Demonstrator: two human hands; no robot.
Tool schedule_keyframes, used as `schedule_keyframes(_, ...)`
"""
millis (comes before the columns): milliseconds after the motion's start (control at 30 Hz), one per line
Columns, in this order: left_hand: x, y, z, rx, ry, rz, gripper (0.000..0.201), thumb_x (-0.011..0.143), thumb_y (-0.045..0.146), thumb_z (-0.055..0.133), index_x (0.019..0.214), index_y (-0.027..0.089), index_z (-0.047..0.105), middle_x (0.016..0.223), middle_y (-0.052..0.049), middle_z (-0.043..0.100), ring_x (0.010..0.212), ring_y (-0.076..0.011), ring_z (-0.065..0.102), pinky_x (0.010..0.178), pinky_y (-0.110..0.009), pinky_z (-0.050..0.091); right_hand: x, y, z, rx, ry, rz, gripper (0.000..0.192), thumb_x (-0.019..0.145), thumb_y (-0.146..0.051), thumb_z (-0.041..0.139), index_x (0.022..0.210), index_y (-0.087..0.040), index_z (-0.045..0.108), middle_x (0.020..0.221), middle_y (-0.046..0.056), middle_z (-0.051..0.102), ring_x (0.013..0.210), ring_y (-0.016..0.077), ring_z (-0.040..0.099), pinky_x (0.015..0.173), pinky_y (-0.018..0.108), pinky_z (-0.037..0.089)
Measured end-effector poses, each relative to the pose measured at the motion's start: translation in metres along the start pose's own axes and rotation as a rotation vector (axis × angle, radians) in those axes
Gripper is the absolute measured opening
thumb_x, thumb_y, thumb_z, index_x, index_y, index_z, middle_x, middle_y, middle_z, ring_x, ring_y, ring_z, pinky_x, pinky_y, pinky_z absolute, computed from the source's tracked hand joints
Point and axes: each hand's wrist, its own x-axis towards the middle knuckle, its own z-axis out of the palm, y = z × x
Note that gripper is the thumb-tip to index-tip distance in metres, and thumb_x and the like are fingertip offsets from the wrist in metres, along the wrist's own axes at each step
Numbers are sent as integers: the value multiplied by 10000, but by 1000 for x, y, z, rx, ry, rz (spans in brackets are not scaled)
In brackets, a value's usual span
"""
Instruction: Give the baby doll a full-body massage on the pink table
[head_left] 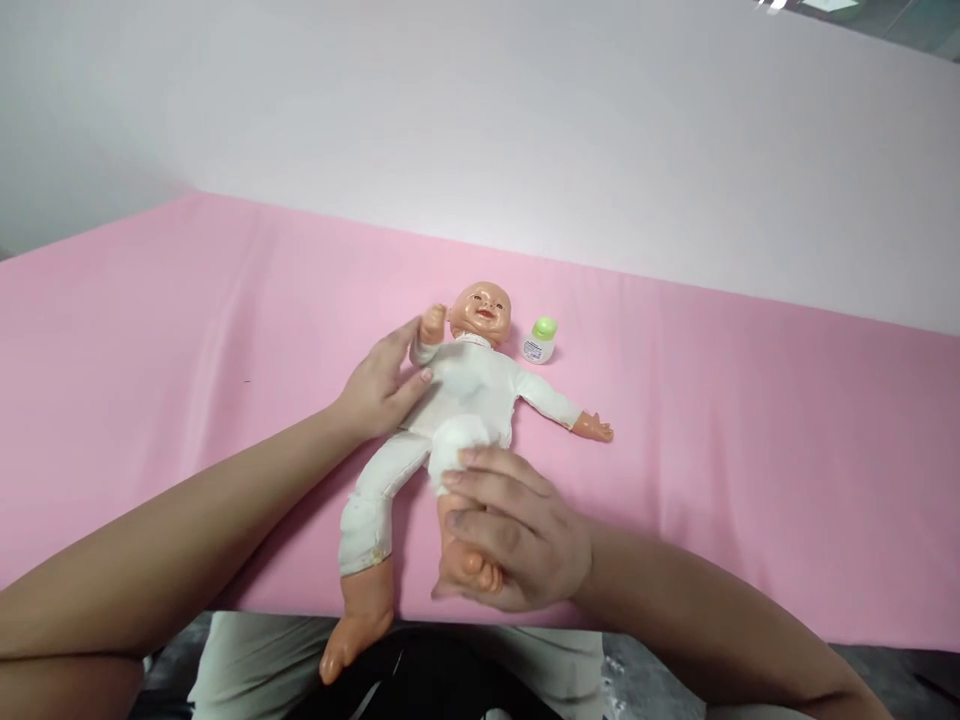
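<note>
**A:** Start at the left. What was the left hand doing?

**B:** It came in from about eight o'clock, forearm bare, and lay against the doll at the side of the chest, just under the doll's raised arm. The fingers were stretched out and close together, flat on the white suit; the thumb pointed up toward the little fist at roughly one o'clock of the hand. It pressed rather than gripped, as far as I could see.

**A:** And the doll itself?

**B:** It lay on its back on the pink sheet, near the middle of the view, head toward twelve o'clock and feet toward six. One bare foot hung past the near edge of the sheet at about seven o'clock. Its other arm was flung out toward three o'clock, palm on the sheet.

**A:** The right hand?

**B:** It entered from four o'clock and was closed around the doll's other lower leg, at six o'clock of the doll's body. The fingers were curled and together over the shin, clamped on it, with the fingertips touching the hem of the white suit.

**A:** Anything further right?

**B:** A small white bottle with a green cap stood upright on the sheet, just beside the doll's head at its three o'clock, not touching it. Behind everything ran a pale wall.
</note>
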Motion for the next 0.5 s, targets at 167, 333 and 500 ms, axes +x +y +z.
schedule_keyframes(167, 0, 7, 1, 173, -208, 254, 744, 1060, 489, 527, 1734, 238, 335, 1786, -133, 335, 1659, -375, 291, 1362, -591, 255, 0, 29, 3, -123, 3, 246, 450, 993, -360, 711, 1381, -181, 570, 1540, 226, 608, 1574, 380, 469, 1237, 639, 495)
schedule_keyframes(333, 1, 5, 4, 182, -246, 248, 719, 1061, 499, 530, 1709, 222, 391, 1791, -136, 321, 1674, -371, 255, 1365, -595, 240, -2, 47, 12, -95, -75, 357, 494, 1028, -438, 652, 1423, -157, 556, 1610, 241, 536, 1595, 389, 431, 1235, 644, 481)
schedule_keyframes(500, 0, 0, 5, 64, -116, -8, 852, 1030, 606, 541, 1724, 176, 299, 1765, -189, 353, 1633, -384, 345, 1317, -606, 340, 1, 37, 8, -140, -55, 237, 518, 986, -505, 693, 1395, -203, 597, 1497, 191, 646, 1488, 385, 547, 1186, 619, 498)
